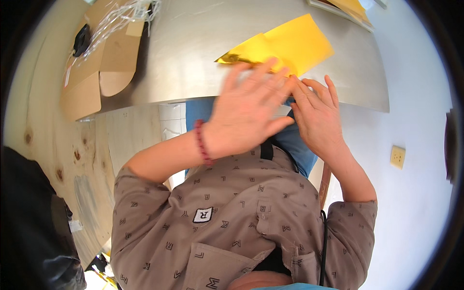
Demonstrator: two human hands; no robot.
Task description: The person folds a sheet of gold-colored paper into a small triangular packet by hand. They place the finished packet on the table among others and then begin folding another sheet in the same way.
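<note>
A sheet of shiny gold paper [299,43] lies on the metal table, its left part folded to a point. My left hand [246,111], slightly blurred and wearing a red bead bracelet [202,142], is stretched flat with fingers apart over the paper's near edge. Close beside it, my right hand [317,113] has its fingers extended and spread, the leading fingertips at the paper's near corner. Where the two hands meet, the left fingers partly hide that corner. Neither hand visibly grips the sheet.
An open cardboard box [113,63] with clear plastic strips [116,21] and a black object [82,40] stands at the left of the metal table [188,48]. More gold sheets [349,10] sit at the far right. A white wall with an outlet [398,157] borders the right side.
</note>
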